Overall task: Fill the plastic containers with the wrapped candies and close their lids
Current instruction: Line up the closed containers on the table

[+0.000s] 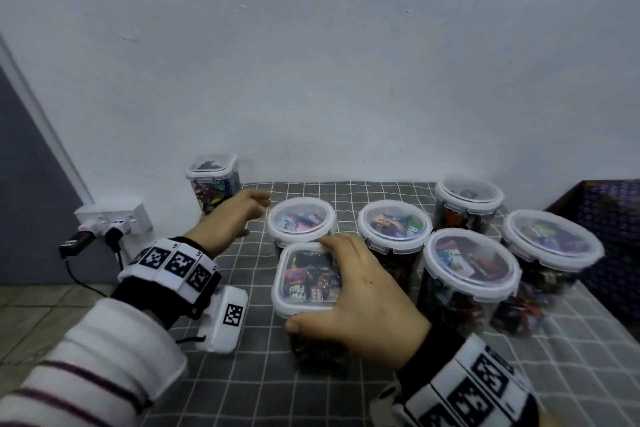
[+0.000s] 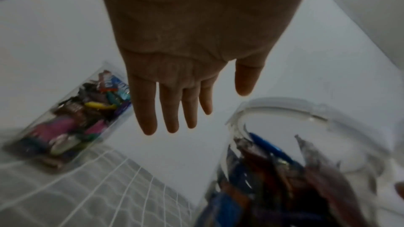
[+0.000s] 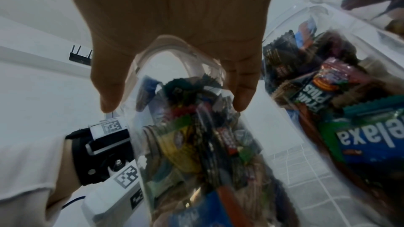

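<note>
Straddling the square container point(image 1: 306, 279), right hand point(image 1: 363, 295) fingers point(image 3: 243, 91) curled on its lid; left hand point(image 1: 230, 218) outstretched, holding nothing.

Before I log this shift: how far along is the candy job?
Nearly done, it seems. All seven containers in the head view hold candies with lids on, including the tall one by the wall. In hand: the right hand grips the square container by its lid. The left hand hovers open. Whether every latch is snapped shut cannot be told.
</note>
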